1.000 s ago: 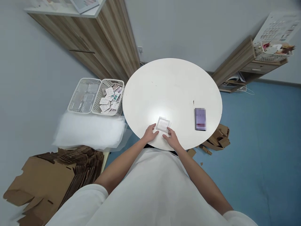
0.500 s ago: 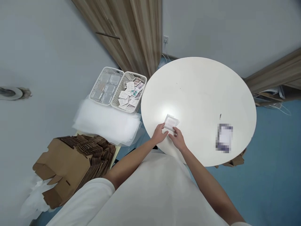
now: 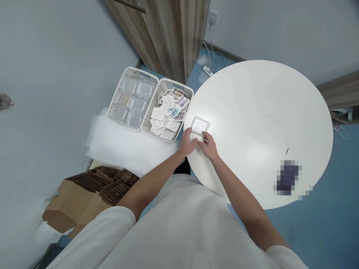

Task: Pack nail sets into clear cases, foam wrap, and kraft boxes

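A small clear square plastic case (image 3: 200, 124) lies on the round white table (image 3: 260, 112) close to its left edge. My left hand (image 3: 187, 142) and my right hand (image 3: 208, 145) both grip the case's near edge with their fingertips. Just left of the table stand two white baskets: one (image 3: 168, 111) with several printed cards and packets, the other (image 3: 131, 98) with several clear plastic cases.
A blurred dark rectangle (image 3: 287, 178) lies on the table's right part. A stack of white foam sheets (image 3: 126, 147) lies under the baskets. Flattened cardboard boxes (image 3: 89, 190) are piled at lower left. A wooden cabinet (image 3: 168, 37) and a power strip (image 3: 209, 69) stand behind.
The view has swung left and down. Both hands have carried the clear case leftward over the table, closer to the basket of cards.
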